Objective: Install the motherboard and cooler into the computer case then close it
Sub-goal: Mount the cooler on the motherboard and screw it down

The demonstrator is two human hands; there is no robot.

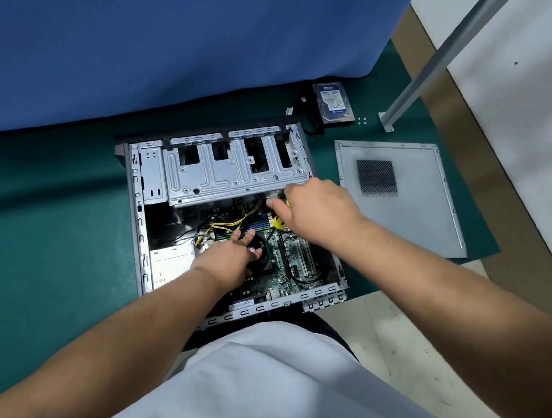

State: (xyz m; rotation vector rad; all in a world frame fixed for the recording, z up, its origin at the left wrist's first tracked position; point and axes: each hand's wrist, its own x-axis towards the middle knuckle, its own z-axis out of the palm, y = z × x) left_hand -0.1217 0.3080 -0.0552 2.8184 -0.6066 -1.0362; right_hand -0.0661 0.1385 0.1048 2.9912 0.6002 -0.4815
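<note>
The open computer case point(134, 195) lies on its side on a green mat. The motherboard point(291, 261) sits inside it. My left hand point(229, 258) rests palm down, fingers spread, on the black cooler point(263, 258), which it mostly hides. A small shiny piece shows by its thumb; I cannot tell what it is. My right hand point(315, 209) grips a yellow-handled screwdriver point(278, 223) over the board's far right corner, just below the drive cage point(234, 174). The grey side panel point(400, 194) lies flat to the right of the case.
Yellow and black cables point(233, 221) run from the power supply point(170, 262) across the board. A hard drive point(333, 103) and small screws point(360, 120) lie behind the case. A metal post point(426, 68) stands at the back right, and a blue cloth point(182, 48) hangs behind.
</note>
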